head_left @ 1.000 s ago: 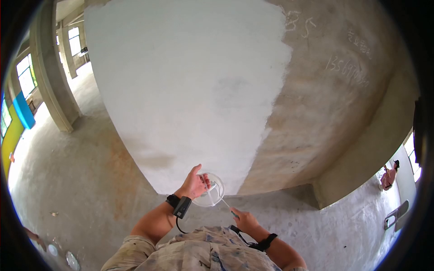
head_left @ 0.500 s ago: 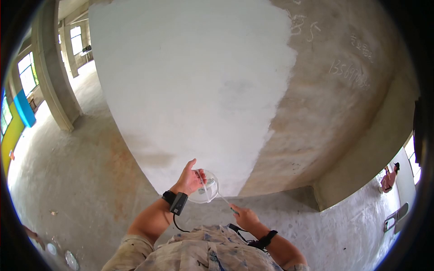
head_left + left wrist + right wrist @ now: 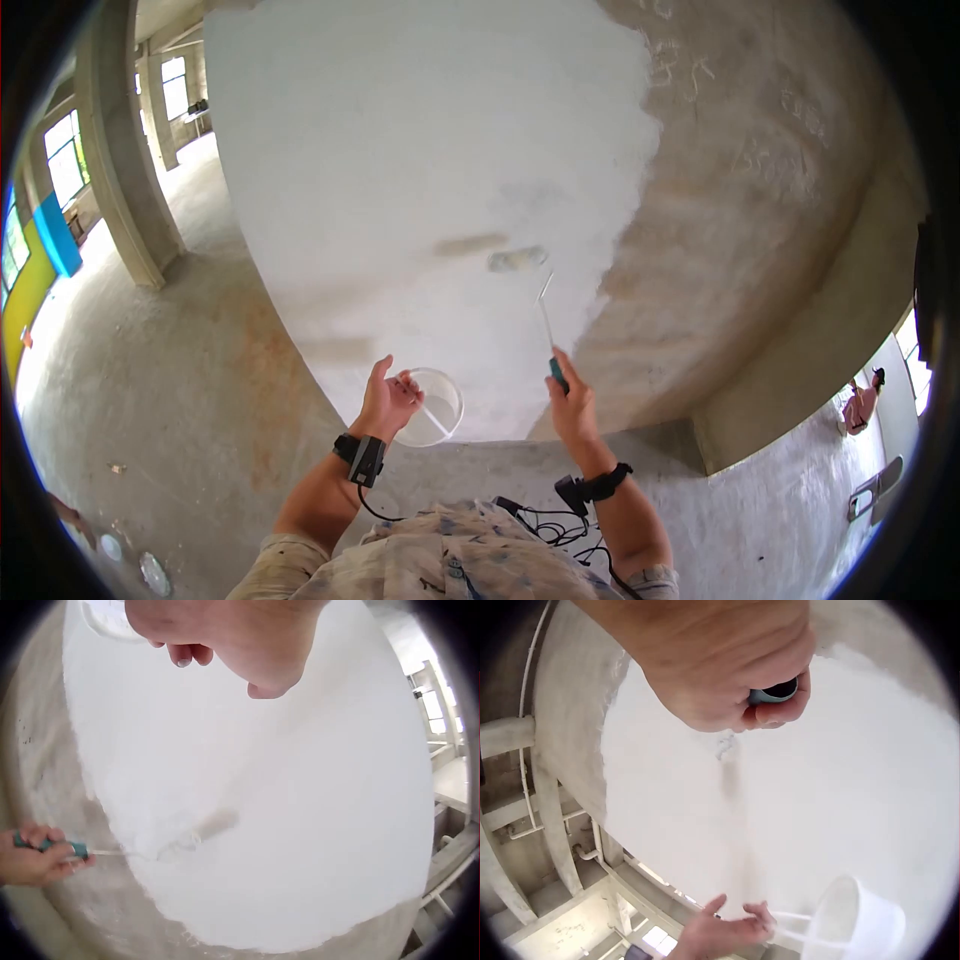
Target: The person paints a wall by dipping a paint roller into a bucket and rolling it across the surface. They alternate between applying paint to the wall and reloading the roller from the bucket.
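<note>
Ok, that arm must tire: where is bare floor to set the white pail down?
Bare grey concrete floor lies left of the white plastic pail, between the white-painted wall and the square concrete column. A second bare strip runs right of the right hand gripping the teal-handled paint roller, along the wall's foot. Small round items clutter the lower left corner.

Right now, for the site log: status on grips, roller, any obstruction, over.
Right grip holds paint roller, head up at white wall, contact unclear. Left grip holds white bucket. Nothing in the way.
</note>
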